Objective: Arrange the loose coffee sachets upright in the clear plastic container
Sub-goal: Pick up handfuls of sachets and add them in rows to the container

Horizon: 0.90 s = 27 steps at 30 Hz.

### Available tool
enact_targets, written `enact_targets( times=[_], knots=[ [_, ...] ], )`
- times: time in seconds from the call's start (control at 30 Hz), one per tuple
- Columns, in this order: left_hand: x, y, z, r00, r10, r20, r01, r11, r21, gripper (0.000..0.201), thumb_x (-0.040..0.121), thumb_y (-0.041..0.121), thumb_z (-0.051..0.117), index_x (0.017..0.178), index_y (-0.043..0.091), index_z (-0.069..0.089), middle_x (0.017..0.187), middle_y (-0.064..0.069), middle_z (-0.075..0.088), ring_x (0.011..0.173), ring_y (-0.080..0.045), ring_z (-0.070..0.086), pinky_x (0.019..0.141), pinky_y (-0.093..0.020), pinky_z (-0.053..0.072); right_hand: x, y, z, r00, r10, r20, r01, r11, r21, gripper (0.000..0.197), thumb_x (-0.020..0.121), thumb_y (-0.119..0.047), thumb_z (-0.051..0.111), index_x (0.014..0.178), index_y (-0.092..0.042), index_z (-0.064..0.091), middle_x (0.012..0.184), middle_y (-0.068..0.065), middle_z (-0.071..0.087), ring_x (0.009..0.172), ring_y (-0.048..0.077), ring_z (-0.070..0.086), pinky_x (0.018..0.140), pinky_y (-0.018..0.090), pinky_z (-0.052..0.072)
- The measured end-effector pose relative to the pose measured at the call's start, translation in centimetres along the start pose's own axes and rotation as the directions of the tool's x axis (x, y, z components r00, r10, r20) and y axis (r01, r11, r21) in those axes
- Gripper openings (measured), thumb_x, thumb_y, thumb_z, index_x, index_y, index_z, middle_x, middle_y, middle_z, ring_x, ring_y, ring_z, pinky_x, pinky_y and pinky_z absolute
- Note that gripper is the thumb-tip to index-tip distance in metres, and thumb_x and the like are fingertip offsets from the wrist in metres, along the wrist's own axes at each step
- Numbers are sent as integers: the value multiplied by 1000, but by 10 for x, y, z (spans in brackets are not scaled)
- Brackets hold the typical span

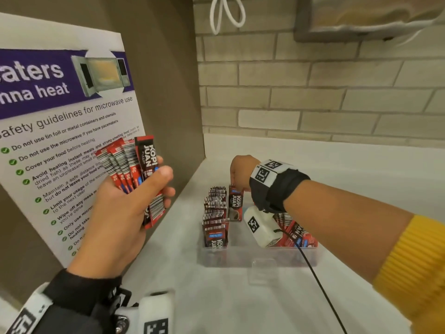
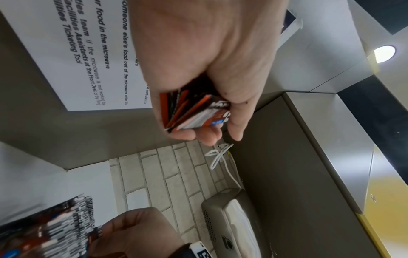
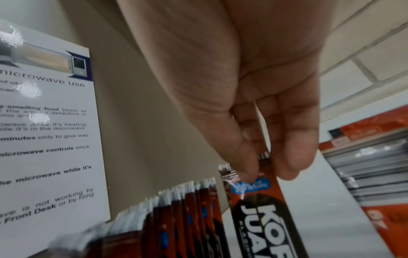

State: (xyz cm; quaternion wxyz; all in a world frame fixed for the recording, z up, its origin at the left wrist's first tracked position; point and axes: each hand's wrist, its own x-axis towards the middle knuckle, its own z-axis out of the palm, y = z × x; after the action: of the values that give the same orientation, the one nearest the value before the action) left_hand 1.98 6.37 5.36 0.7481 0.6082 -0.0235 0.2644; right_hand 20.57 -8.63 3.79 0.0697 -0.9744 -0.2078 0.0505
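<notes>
Up at the left, the left hand (image 1: 125,203) grips a fanned bundle of sachets (image 1: 131,169), fingers and thumb curled round it, raised in front of the poster (image 1: 60,131) and well clear of the tabletop (image 1: 216,297); from the left wrist view the bundle's ends (image 2: 194,111) poke out between thumb and fingers; the right hand (image 1: 240,172) reaches down over the container (image 1: 260,256) and pinches the top of one sachet (image 1: 235,203) between thumb and fingertips (image 3: 249,167), holding it upright just beside the row (image 1: 215,218) of sachets already standing along the container's left side; more sachets (image 1: 296,235) lie slanted at the container's right, partly hidden by the wrist camera; the container sits on the white tabletop near the brick wall (image 1: 313,92).
</notes>
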Motion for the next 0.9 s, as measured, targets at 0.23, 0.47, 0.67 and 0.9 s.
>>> enact_targets(
  times=[0.23,0.47,0.67,0.9],
  knots=[
    [-3,-6,-1,999,-31,17,32,999,-13,28,63,22,72,89,22,63,70,5,64,59,-9,62,56,-21,54,4,0,7,1000,-24,17,24,999,-20,20,79,0,64,99,0,68,99,14,69,74,20,59,62,26,48],
    [-5,-11,0,998,-40,39,40,999,-7,46,51,38,82,91,22,66,75,2,64,63,-12,64,58,-25,55,1,-1,7,997,-69,25,70,996,-47,26,77,-5,69,101,2,68,102,16,69,74,20,57,65,26,47],
    [-7,-15,-2,996,-65,63,66,998,-16,55,39,50,89,85,27,69,76,1,67,64,-12,65,56,-24,55,-2,-1,3,994,-85,74,90,994,-66,36,76,-11,74,108,4,65,109,17,67,78,19,55,61,25,45],
    [-4,-25,0,979,-200,52,205,968,-143,30,64,32,71,91,18,68,73,0,66,66,-10,66,51,-24,54,-26,-3,-25,970,-97,-223,120,989,92,26,85,-7,59,108,3,64,111,13,65,100,24,61,78,29,48]
  ],
)
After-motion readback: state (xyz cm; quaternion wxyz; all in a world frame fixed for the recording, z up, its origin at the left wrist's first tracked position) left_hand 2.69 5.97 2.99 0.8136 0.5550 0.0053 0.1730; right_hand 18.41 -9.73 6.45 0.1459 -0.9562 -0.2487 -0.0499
